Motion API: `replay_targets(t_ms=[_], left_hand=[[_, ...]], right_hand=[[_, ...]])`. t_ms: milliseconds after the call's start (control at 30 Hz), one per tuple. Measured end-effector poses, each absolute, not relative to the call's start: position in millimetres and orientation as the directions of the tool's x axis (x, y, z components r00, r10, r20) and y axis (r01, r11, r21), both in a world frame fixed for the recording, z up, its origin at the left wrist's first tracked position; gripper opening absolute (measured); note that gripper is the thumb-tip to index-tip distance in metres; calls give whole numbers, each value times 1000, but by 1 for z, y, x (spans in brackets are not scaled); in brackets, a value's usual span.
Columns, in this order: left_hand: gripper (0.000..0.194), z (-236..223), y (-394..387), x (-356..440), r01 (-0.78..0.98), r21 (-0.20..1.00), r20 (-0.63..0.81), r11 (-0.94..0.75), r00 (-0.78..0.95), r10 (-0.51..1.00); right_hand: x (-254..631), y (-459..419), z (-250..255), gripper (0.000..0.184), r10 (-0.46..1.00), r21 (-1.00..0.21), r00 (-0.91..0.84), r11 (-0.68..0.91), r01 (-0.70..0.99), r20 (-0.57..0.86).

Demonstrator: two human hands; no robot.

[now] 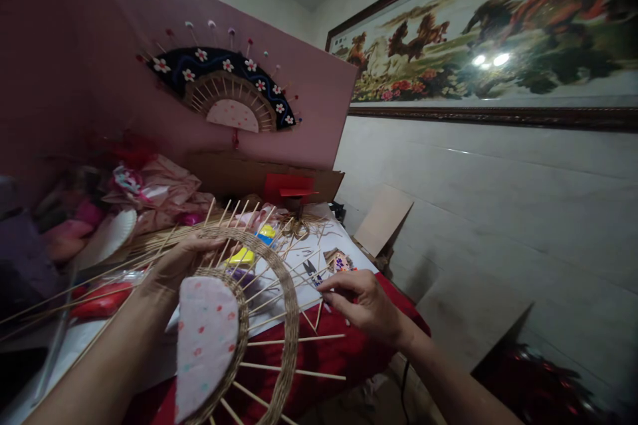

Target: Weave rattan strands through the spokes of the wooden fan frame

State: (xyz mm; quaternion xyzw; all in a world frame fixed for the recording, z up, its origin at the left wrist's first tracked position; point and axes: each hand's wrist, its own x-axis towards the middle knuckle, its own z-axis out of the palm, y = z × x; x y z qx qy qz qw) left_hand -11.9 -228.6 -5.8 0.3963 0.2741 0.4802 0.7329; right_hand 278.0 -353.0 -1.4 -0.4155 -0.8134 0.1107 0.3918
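Observation:
My left hand (192,254) grips the back edge of a fan-shaped frame (292,309), its fingers mostly hidden behind it. The frame has a half-round panel (207,339) in pale spotted cloth, with braided cord bands around it and thin wooden sticks fanning outward through them. The frame stands tilted, its curved side to the right. To the right of the outer band, my right hand (361,302) is closed in a pinch of thumb and forefinger at the tip of one thin wooden stick. Small scissors (312,272) lie just behind those fingertips.
A finished dark fan with flowers (224,73) hangs on the pink board (319,106). Loose sticks (149,246), yellow packets (242,257), a red packet (102,299) and pink cloth (172,189) crowd the table. Its red-covered edge (409,309) runs below my right hand.

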Motion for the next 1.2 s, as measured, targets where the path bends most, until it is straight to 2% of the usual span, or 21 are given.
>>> replay_targets(t_ms=[100, 200, 300, 400, 633, 733, 833, 1033, 1200], left_hand=[[35, -4, -231, -12, -493, 831, -55, 256, 384, 922], [35, -1, -235, -11, -517, 811, -64, 273, 386, 920], [37, 2, -238, -10, -550, 783, -54, 292, 406, 912], [37, 3, -239, -9, -561, 764, -96, 318, 388, 916], [46, 3, -239, -10, -594, 747, -81, 299, 364, 928], [47, 2, -238, -11, -603, 750, -61, 272, 346, 936], [48, 1, -236, -12, -592, 776, -21, 215, 317, 948], [48, -2, -233, -16, -646, 737, -14, 198, 278, 960], [41, -4, -229, -18, -706, 677, -72, 208, 218, 973]], right_hand=[[285, -350, 5, 18, 795, -591, -341, 602, 536, 501], [292, -343, 5, 29, 836, -741, -348, 541, 398, 423], [295, -333, -9, 34, 886, -895, -363, 385, 226, 290], [290, -326, -33, 36, 925, -980, -343, 194, 55, 163], [265, -322, -60, 38, 917, -966, -389, -16, -260, 90], [255, -322, -64, 23, 923, -930, -379, -80, -358, 66], [245, -323, -68, 10, 961, -888, -267, -58, -457, 75], [229, -322, -68, 13, 981, -815, -152, 9, -579, 119], [224, -314, -60, 26, 985, -848, -72, 95, -522, 155]])
